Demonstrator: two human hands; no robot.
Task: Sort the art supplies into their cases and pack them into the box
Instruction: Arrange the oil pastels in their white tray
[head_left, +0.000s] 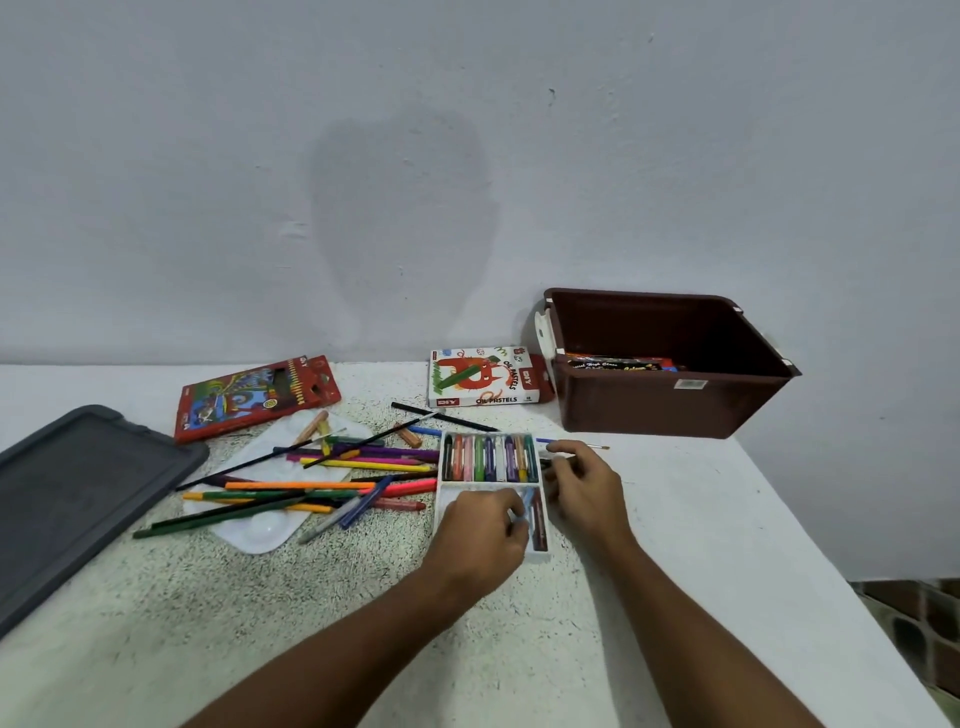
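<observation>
A white pastel tray lies on the table, its far row filled with several oil pastels. My left hand rests over the tray's near row, fingers pinched on a light blue pastel beside a dark red one. My right hand touches the tray's right edge, fingers curled on it. The oil pastels sleeve lies behind. A brown box stands at the right with a pack inside.
A pile of coloured pencils, markers and brushes lies over a white palette left of the tray. A red coloured-pencil case sits farther back. A grey lid lies at the far left. The table's right edge drops off.
</observation>
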